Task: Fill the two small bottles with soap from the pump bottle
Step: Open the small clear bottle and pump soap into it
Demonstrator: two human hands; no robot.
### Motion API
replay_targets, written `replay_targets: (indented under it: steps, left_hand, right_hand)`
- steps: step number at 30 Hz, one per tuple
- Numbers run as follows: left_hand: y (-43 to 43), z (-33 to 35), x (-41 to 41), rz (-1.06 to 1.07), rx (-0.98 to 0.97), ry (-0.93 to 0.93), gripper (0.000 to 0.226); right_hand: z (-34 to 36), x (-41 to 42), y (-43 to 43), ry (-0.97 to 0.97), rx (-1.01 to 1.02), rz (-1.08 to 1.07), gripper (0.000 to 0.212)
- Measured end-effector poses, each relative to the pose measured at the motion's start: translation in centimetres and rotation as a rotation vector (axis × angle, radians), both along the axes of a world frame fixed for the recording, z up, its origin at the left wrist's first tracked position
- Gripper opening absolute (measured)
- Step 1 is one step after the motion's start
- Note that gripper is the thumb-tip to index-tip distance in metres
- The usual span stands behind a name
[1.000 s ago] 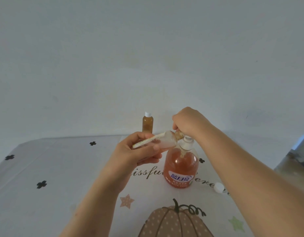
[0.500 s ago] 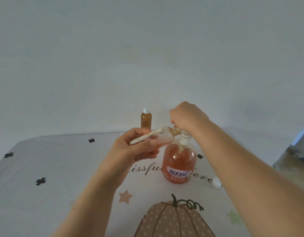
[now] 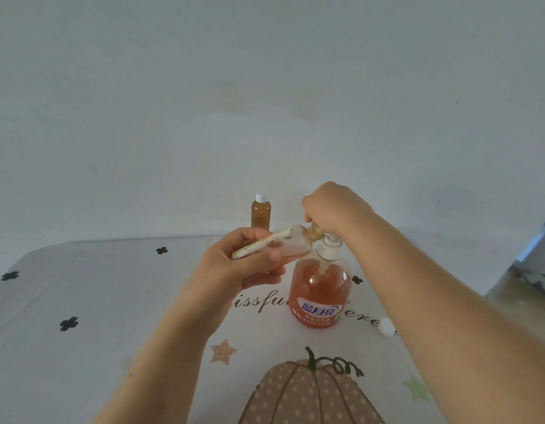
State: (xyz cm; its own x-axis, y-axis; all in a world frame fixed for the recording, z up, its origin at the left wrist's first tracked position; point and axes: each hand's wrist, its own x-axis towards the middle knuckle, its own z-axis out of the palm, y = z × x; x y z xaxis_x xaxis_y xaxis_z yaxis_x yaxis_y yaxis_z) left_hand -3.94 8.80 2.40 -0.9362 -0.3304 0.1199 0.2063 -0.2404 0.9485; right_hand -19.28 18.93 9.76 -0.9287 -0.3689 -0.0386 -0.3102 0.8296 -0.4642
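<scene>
Left hand [image 3: 243, 267]: grips the open small bottle [image 3: 285, 244], tipped sideways.
Capped bottle [image 3: 261, 214]: stands behind, full.
Pump bottle [image 3: 320, 292]: on the table [image 3: 112, 301]; soap spills if the small bottle slips away.
Right hand [image 3: 332, 206]: curled over the pump top [image 3: 328, 247], maybe pressing too hard.

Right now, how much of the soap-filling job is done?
Done: the capped bottle at the back looks full. In hand: the left hand holds the open bottle, seemingly with little soap inside, tilted at the spout of the pump bottle; the right hand grips its pump head. Left: finish filling, then fit the loose white cap.
</scene>
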Motion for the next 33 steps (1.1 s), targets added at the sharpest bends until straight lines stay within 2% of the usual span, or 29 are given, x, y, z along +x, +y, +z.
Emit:
replay_targets:
  steps: [8, 11, 24, 33]
  left_hand:
    - [-0.5, -0.3, -0.2, 0.0, -0.042, -0.044, 0.024]
    - [-0.4, -0.2, -0.2, -0.001, -0.04, -0.032, 0.018]
    - [0.1, 0.2, 0.0, 0.019, -0.008, 0.032, 0.024]
    - [-0.4, 0.1, -0.2, -0.006, -0.006, -0.031, 0.022]
  right_hand:
    - [-1.4, -0.5, -0.2, 0.0, -0.024, -0.006, 0.025]
    - [-1.3, -0.4, -0.1, 0.007, -0.024, 0.002, 0.025]
    - [0.4, 0.0, 0.0, 0.053, 0.003, 0.038, 0.025]
    - [-1.0, -0.6, -0.2, 0.045, -0.034, 0.032, 0.026]
